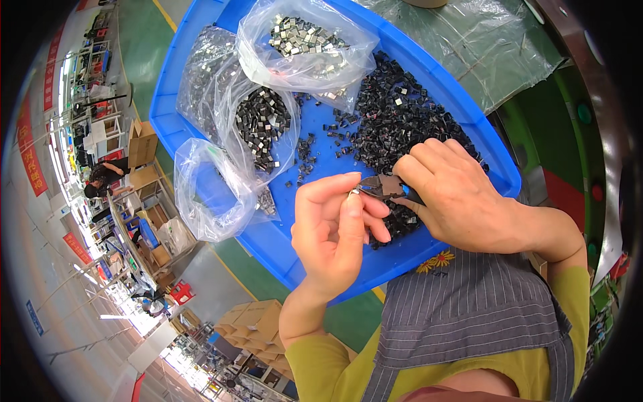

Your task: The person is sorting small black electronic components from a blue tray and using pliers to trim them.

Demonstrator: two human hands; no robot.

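Observation:
My left hand [328, 238] pinches a small shiny metal piece [355, 191] between thumb and forefinger, the other fingers curled below. In my right hand [459, 194] is a pair of pliers [388, 185], its jaws pointing left and meeting the metal piece at my left fingertips. Most of the handles are hidden in my right palm. Both hands are over a large blue tray [274, 238]. Under and behind my right hand spreads a heap of small black parts [402, 110], several with silvery faces.
Clear plastic bags lie in the tray: one with silvery square pieces [305, 37], another with black and silvery pieces [261, 124], and a crumpled bag [214, 187] at the left. Plastic sheeting [469, 47] covers a surface beyond. A person [107, 175] bends near shelving farther left; cardboard boxes [251, 321] are stacked below.

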